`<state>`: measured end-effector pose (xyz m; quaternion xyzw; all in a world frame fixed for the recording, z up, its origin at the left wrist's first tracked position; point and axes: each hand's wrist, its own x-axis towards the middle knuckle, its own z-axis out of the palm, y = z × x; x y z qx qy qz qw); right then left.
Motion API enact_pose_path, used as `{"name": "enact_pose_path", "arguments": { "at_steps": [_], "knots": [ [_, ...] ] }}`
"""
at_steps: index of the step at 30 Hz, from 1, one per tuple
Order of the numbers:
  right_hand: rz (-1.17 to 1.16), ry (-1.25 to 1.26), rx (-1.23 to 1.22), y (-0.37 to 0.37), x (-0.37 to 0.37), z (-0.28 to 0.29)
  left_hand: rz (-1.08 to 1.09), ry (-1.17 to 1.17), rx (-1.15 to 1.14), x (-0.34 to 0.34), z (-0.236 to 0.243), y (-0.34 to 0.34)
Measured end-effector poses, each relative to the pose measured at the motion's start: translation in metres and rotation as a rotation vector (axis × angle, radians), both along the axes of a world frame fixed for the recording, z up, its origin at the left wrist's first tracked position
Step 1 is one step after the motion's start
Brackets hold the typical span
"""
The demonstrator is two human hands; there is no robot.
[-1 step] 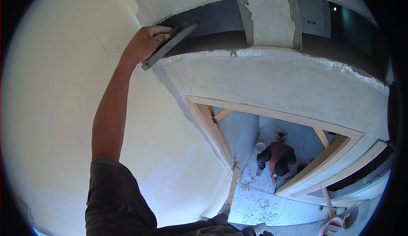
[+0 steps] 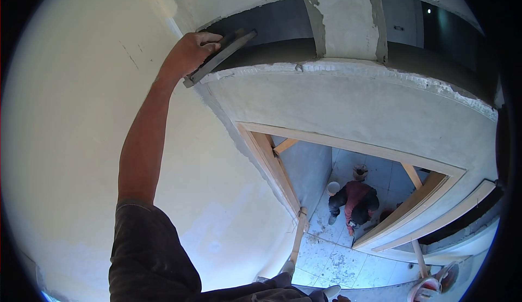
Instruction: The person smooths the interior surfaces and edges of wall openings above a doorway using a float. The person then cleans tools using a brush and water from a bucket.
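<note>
My left hand [image 2: 191, 56], at the end of a raised arm, is closed around a grey plastering float [image 2: 227, 55]. The float is tilted, its lower end at the corner where the cream wall [image 2: 81, 139] meets the grey plastered wall [image 2: 337, 98]. Its upper end lies across the left rectangular opening [image 2: 272, 24], over the rough white ledge [image 2: 348, 67]. Whether its face touches the plaster cannot be made out. At the bottom edge a small part of my right hand [image 2: 341, 299] shows; its fingers are mostly out of sight.
Below is a wooden door frame [image 2: 348, 140] with diagonal braces. Beyond it a person [image 2: 359, 204] crouches on the tiled floor near a white bucket [image 2: 333, 188]. A second opening [image 2: 424, 30] is at the right. Another bucket [image 2: 425, 289] stands at lower right, near a wooden post [image 2: 420, 258].
My left hand and the float have shifted very slightly to the right. Nothing else has visibly moved.
</note>
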<state>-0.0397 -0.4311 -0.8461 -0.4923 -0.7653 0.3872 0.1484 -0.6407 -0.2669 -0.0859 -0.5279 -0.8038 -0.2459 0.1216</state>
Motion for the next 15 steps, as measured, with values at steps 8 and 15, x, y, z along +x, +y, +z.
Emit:
{"name": "enact_pose_path", "arguments": {
  "at_steps": [8, 15],
  "knots": [
    [0.036, -0.019, 0.04, -0.026, 0.021, -0.039, 0.14, 0.341, -0.162, -0.029, -0.006, 0.069],
    [0.096, -0.039, 0.13, -0.036, 0.02, -0.064, 0.211, 0.436, -0.266, -0.03, -0.002, 0.084]
  ]
}}
